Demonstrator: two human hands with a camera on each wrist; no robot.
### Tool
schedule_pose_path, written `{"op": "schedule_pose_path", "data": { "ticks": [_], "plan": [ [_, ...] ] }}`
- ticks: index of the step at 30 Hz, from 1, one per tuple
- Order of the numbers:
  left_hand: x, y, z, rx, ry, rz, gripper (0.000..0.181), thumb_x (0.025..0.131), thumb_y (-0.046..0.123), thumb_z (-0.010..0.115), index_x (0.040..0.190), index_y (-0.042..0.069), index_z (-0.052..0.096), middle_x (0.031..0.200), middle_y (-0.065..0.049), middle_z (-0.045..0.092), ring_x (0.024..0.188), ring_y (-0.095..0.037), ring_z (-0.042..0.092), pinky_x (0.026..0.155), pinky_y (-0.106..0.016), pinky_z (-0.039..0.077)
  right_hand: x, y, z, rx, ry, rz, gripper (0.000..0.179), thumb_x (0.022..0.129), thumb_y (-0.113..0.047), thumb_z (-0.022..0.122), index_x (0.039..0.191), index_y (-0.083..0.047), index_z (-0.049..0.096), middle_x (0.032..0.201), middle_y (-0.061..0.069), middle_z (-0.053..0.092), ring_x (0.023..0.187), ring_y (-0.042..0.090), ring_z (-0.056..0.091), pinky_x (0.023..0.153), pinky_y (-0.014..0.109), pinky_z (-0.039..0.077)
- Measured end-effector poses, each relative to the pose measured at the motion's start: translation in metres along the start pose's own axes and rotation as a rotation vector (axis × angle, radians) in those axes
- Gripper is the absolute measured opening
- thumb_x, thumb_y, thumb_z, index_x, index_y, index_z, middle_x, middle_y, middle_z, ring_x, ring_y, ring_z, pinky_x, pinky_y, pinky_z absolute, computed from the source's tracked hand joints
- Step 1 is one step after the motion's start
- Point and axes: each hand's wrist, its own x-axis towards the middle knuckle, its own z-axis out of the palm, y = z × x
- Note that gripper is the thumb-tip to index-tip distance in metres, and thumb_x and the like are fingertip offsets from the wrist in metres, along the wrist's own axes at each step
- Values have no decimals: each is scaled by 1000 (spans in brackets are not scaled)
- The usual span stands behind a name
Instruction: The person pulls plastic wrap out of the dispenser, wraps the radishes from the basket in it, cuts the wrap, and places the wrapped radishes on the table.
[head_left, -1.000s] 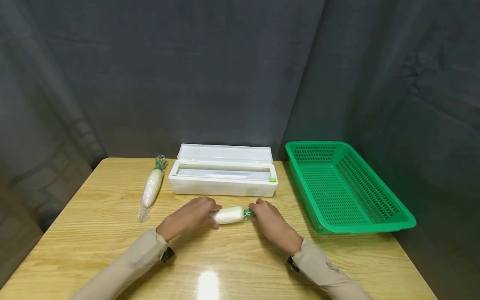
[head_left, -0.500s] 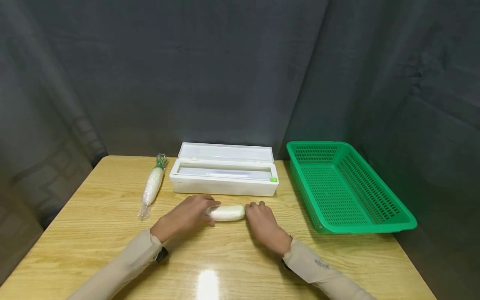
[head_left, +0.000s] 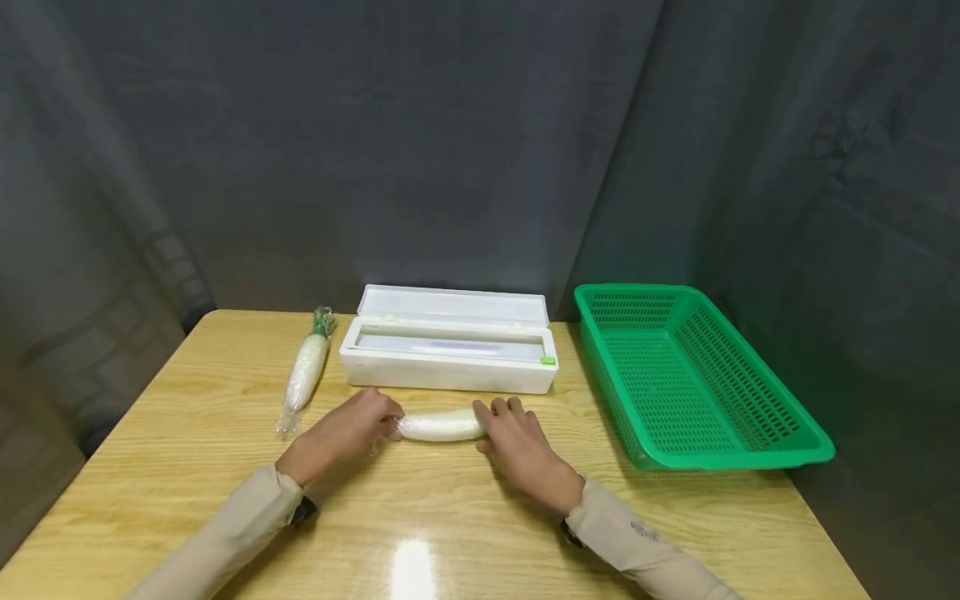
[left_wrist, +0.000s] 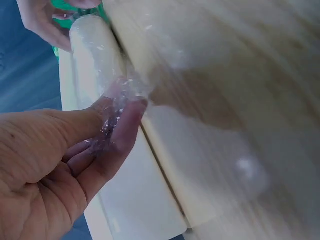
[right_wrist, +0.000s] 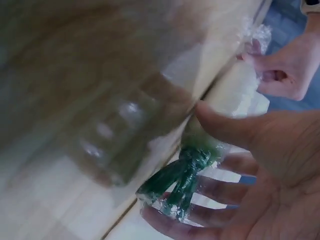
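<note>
A white radish [head_left: 441, 427] wrapped in clear film lies crosswise on the table between both hands. My left hand [head_left: 347, 432] pinches the gathered tail of plastic wrap [left_wrist: 114, 120] at its left end, thumb against fingers. At the leafy end, my right hand [head_left: 521, 443] holds the radish, the thumb laid on its body and the fingers curled behind the green stalks [right_wrist: 175, 185]. These stalks are bundled under film in the right wrist view, while the hand hides them in the head view.
A second wrapped radish [head_left: 306, 373] lies at the left. Behind the hands stands a white cling film box [head_left: 450, 377] with its lid raised and a green slider [head_left: 547, 361]. The green plastic basket [head_left: 735, 460] stands at the right on the wooden table [head_left: 187, 500].
My left hand has slid left off the radish body to the film at its end. The right hand has shifted left, from the leaf tips to where the leaves meet the body.
</note>
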Motion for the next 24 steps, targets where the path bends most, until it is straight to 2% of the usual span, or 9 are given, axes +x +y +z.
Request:
{"op": "schedule_pose_path", "data": {
  "ticks": [2, 4, 6, 9, 11, 13, 17, 21, 24],
  "plan": [
    [-1, 0, 1, 37, 35, -1, 20, 90, -7, 76, 75, 4, 67, 66, 6, 58, 61, 0, 47, 56, -18, 44, 1, 1, 0, 38, 6, -5, 31, 94, -19, 77, 117, -6, 60, 96, 12, 65, 89, 33, 62, 60, 41, 51],
    [-4, 1, 1, 89, 83, 0, 9, 89, -4, 79, 94, 0, 74, 81, -1, 69, 69, -7, 63, 63, -22, 55, 5, 5, 0, 57, 10, -30, 24, 95, -20, 74, 110, -7, 60, 90, 10, 66, 83, 31, 62, 57, 39, 51],
    [-7, 2, 1, 157, 117, 19, 31, 87, -2, 82, 116, -3, 72, 101, -10, 74, 85, -20, 73, 74, -30, 62, 8, 10, -3, 68, -1, -74, 20, 95, -21, 71, 106, -7, 61, 88, 9, 68, 78, 28, 64, 55, 37, 51],
    [-11, 4, 4, 260, 118, 61, 50, 85, -6, 81, 133, -6, 65, 115, -18, 71, 96, -29, 74, 79, -34, 63, 14, 21, -8, 98, -39, -170, 20, 95, -22, 71, 103, -5, 63, 83, 7, 65, 72, 21, 62, 56, 33, 51],
    [-12, 5, 6, 315, 105, 99, 50, 84, -9, 81, 132, -6, 65, 112, -17, 71, 94, -28, 73, 78, -33, 62, 16, 27, -13, 141, -99, -213, 18, 96, -21, 71, 98, -5, 63, 76, 1, 58, 69, 14, 55, 60, 29, 47],
    [-12, 5, 8, 335, 97, 122, 38, 84, -11, 78, 121, -4, 69, 102, -14, 71, 88, -24, 73, 72, -30, 61, 16, 32, -18, 193, -158, -230, 17, 97, -19, 71, 94, -6, 62, 74, -2, 50, 70, 11, 48, 64, 27, 43],
    [-11, 5, 11, 385, 101, 145, 19, 86, -13, 75, 96, 3, 71, 86, -8, 71, 77, -18, 71, 63, -26, 57, 12, 31, -24, 198, -218, -216, 14, 100, -21, 70, 100, -9, 63, 85, -1, 49, 77, 12, 45, 67, 27, 42],
    [-10, 6, 8, 447, 91, 163, 25, 86, -18, 70, 87, 7, 68, 76, -4, 69, 68, -12, 66, 56, -24, 51, 4, 25, -24, 75, -152, -196, 32, 96, -27, 75, 118, -8, 63, 98, 5, 53, 83, 18, 49, 65, 29, 43],
    [-9, 7, 5, 449, 84, 158, 29, 84, -21, 67, 86, 8, 65, 72, -3, 67, 65, -7, 62, 53, -23, 47, 4, 20, -22, 9, -50, -213, 35, 89, -24, 84, 112, -8, 63, 95, 6, 56, 83, 22, 56, 65, 32, 45]
  ]
}}
